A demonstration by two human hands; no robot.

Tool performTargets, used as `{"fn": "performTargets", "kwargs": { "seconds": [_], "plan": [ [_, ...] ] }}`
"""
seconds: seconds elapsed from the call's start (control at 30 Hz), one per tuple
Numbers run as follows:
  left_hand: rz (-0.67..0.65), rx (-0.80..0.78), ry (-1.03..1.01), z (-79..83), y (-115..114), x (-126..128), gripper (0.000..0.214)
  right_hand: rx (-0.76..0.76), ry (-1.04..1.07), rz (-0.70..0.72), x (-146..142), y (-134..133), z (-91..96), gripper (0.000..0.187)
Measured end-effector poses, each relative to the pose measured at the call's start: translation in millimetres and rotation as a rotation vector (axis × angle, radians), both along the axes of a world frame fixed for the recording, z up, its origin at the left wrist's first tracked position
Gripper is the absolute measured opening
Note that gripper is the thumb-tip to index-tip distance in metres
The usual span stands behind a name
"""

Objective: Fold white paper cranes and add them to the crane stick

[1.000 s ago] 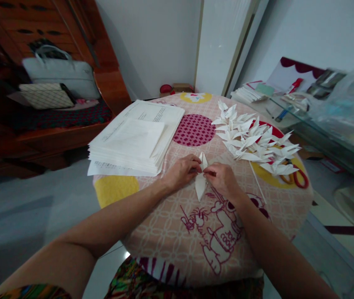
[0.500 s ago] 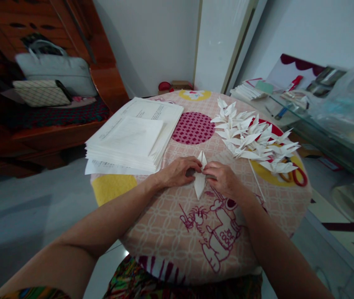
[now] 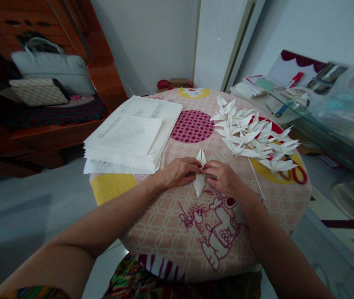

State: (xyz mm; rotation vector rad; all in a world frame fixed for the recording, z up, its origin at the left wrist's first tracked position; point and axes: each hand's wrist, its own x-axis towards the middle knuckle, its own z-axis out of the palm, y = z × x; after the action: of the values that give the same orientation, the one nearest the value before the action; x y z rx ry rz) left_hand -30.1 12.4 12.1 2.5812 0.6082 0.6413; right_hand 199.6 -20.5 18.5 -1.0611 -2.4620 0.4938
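Observation:
A partly folded white paper piece [image 3: 199,182] lies on the round table [image 3: 164,232], pointed at both ends. My left hand [image 3: 177,172] presses on its left side with fingers curled. My right hand [image 3: 223,177] pinches its right side, fingertips meeting the left hand's at the fold. A pile of several finished folded white paper shapes [image 3: 253,139] lies to the back right. To the back left sits a thick stack of white paper sheets [image 3: 133,135].
Red-handled scissors [image 3: 295,174] lie under the pile's right edge, and a thin white stick [image 3: 256,178] lies right of my right hand. A glass shelf with clutter [image 3: 320,108] stands at right. A wooden bench with bags [image 3: 46,79] is at left.
Both hands stay on the folded piece with only small finger shifts. The view has drifted slightly.

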Motion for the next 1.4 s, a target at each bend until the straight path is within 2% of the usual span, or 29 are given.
{"fn": "performTargets", "kwargs": {
  "seconds": [0.2,0.43,0.57,0.73,0.93,1.13,1.4],
  "plan": [
    [0.034,-0.013,-0.076,-7.6,3,3,0.018,0.010,0.014,-0.015,-1,0,-3.7,0.016],
    [0.049,0.005,-0.037,-4.4,1,3,0.015,0.110,-0.083,-0.016,-5,-4,-5.2,0.017],
    [0.080,-0.045,-0.080,-5.7,1,4,0.014,0.102,-0.042,-0.034,-6,-3,-5.7,0.019],
    [0.156,-0.124,-0.132,-7.6,5,8,0.009,0.016,0.085,-0.138,-8,0,-7.7,0.018],
    [0.262,-0.211,-0.081,-3.2,7,10,0.009,-0.056,0.123,-0.246,-11,2,-4.8,0.019],
    [0.327,-0.227,-0.015,1.0,8,12,0.013,-0.268,0.169,-0.357,-14,6,-8.1,0.023],
    [0.419,-0.212,0.065,0.7,11,18,0.017,-0.313,0.035,-0.509,-22,12,-0.3,0.020]
  ]
}}
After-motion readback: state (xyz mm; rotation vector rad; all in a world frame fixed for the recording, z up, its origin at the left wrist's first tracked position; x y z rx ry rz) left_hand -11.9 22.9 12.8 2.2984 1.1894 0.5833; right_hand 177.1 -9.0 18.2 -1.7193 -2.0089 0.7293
